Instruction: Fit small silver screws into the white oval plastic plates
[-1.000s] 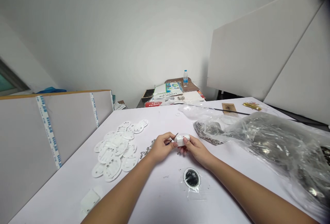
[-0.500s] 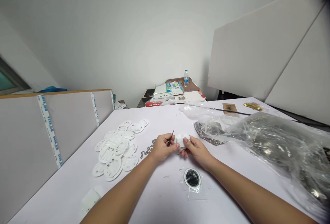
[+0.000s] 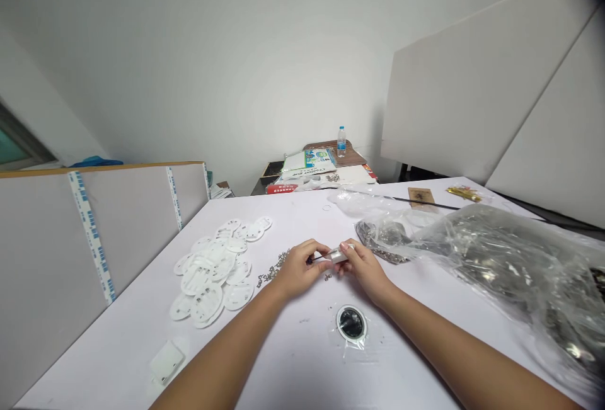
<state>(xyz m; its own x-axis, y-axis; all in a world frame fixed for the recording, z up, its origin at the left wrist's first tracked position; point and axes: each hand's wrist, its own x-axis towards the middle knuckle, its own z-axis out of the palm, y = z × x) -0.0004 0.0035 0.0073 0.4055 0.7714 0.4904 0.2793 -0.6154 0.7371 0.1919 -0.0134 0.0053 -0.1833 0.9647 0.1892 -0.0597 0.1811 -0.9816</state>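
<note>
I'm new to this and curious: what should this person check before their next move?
1. Left hand gripping the thin dark tool: ok, pinched in the fingers.
2. Right hand gripping the small white piece: ok, held in the fingertips.
3. Tool tip meeting the piece: cannot tell, too small to see.
4. Loose metal bits by the hands: not ok, scattered on the table.
5. White discs away from the hands: ok, piled apart.

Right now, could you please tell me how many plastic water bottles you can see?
1. The plastic water bottle stands on the far desk, behind the white table; others may be hidden.
</note>
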